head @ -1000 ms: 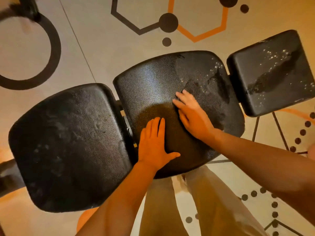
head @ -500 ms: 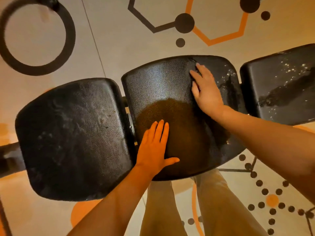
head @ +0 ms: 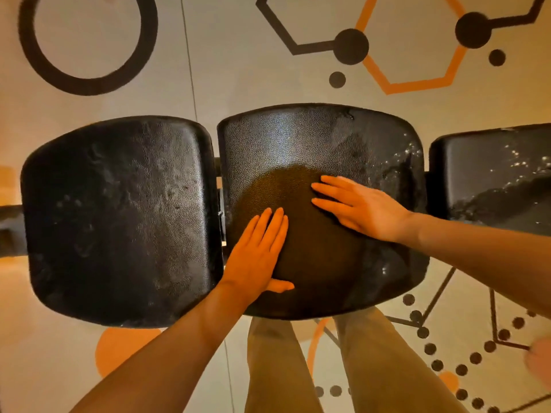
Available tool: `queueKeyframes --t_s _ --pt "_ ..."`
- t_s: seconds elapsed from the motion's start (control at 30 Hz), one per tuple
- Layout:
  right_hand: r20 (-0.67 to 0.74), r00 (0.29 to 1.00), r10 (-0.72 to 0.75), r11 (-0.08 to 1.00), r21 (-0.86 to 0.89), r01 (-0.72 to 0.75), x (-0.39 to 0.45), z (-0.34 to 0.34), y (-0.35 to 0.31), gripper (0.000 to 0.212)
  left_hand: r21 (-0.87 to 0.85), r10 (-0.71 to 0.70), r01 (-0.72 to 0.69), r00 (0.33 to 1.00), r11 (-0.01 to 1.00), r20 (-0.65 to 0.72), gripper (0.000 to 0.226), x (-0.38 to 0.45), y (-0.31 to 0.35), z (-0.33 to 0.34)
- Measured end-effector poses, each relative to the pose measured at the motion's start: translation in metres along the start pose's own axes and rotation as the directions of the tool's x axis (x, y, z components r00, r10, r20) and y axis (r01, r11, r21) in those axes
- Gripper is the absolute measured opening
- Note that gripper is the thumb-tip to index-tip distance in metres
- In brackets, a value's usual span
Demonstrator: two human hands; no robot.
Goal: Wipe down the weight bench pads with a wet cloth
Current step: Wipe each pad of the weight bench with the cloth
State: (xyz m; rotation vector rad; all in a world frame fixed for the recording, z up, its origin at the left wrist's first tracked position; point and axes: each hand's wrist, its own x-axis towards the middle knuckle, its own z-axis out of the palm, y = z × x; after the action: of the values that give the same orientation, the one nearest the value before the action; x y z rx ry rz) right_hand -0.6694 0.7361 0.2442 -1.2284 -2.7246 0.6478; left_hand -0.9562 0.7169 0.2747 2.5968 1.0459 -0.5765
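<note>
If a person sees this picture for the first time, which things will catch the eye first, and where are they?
First come the two bare hands flat on the middle pad: the left hand near its left edge, the right hand towards its right side, both with straight fingers and no cloth visible under them. Next, the white specks and a dark streak on the right pad. Behind the bench, the floor shows bold black and orange shapes.

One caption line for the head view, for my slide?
Left hand and right hand press flat on middle black textured bench pad.
</note>
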Motion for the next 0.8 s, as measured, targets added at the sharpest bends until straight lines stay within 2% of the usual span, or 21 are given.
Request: queueKeyframes --t_s 0.07,0.13,0.2,0.27,0.3,0.33,0.37,0.43,0.47,0.53,0.63,0.67,0.7,0.73,0.77,0.8 --pt "-0.144 0.957 0.253 0.967 0.053 -0.248 0.016 -0.008 0.018 0.046 0.015 -0.003 0.002 1.0 1.0 0.018 0.136 -0.001 0.0 0.0" --pt "-0.288 0.813 0.505 0.863 0.187 -0.47 0.036 -0.015 0.03 0.043 0.037 -0.001 0.001 1.0 0.999 0.025 0.135 -0.001 -0.001 0.001" --pt "-0.341 0.666 0.664 0.748 0.331 -0.575 0.054 -0.018 0.028 0.042 0.045 0.004 -0.005 0.999 0.999 0.032 0.136 -0.001 -0.001 0.002" --pt "-0.337 0.584 0.739 0.673 0.402 -0.621 0.063 -0.016 0.012 0.042 0.044 0.008 -0.01 0.999 0.999 0.031 0.137 -0.001 -0.001 0.003" --pt "-0.35 0.592 0.725 0.688 0.392 -0.61 0.063 -0.012 0.003 0.043 0.045 0.008 -0.009 1.0 0.999 0.029 0.137 -0.001 -0.001 0.003" --pt "-0.363 0.65 0.668 0.744 0.359 -0.564 0.06 -0.007 -0.007 0.043 0.045 0.008 -0.01 1.0 0.999 0.029 0.137 -0.001 -0.001 0.003" --pt "-0.357 0.741 0.568 0.821 0.311 -0.479 0.054 -0.001 -0.016 0.042 0.041 0.011 -0.012 0.999 0.999 0.032 0.137 0.0 0.0 0.002" --pt "-0.26 0.925 0.278 0.954 0.184 -0.235 0.033 0.011 -0.026 0.044 0.03 0.012 -0.013 0.999 0.999 0.032 0.138 0.0 0.0 0.001" --pt "-0.183 0.974 0.135 0.986 0.121 -0.114 0.021 0.015 -0.026 0.046 0.021 0.011 -0.011 1.0 1.0 0.029 0.139 0.001 0.0 0.001" --pt "-0.038 0.996 -0.079 0.997 -0.008 0.078 0.006 0.016 -0.021 0.049 -0.015 0.004 -0.004 1.0 1.0 0.016 0.139 0.002 0.0 0.0" --pt "0.102 0.954 -0.282 0.952 -0.095 0.292 0.005 0.006 0.007 0.049 -0.068 -0.015 0.015 1.0 0.998 0.011 0.137 0.003 0.002 -0.003" --pt "0.095 0.953 -0.286 0.95 -0.097 0.295 0.009 0.001 0.02 0.049 -0.071 -0.026 0.028 0.999 0.997 0.025 0.136 0.004 0.002 -0.004" --pt "0.046 0.974 -0.222 0.97 -0.095 0.225 0.015 -0.006 0.034 0.048 -0.064 -0.035 0.037 0.999 0.997 0.04 0.136 0.004 0.003 -0.005" --pt "-0.038 0.995 -0.09 0.994 -0.07 0.087 0.022 -0.013 0.047 0.048 -0.057 -0.038 0.041 0.998 0.998 0.042 0.134 0.004 0.004 -0.005" --pt "-0.134 0.988 0.083 0.996 -0.007 -0.085 0.03 -0.021 0.058 0.047 -0.059 -0.037 0.038 0.999 0.997 0.028 0.13 0.004 0.004 -0.004" --pt "-0.216 0.941 0.262 0.965 0.077 -0.251 0.039 -0.028 0.066 0.046 -0.079 -0.035 0.034 0.999 0.996 -0.003 0.126 0.004 0.005 -0.003"
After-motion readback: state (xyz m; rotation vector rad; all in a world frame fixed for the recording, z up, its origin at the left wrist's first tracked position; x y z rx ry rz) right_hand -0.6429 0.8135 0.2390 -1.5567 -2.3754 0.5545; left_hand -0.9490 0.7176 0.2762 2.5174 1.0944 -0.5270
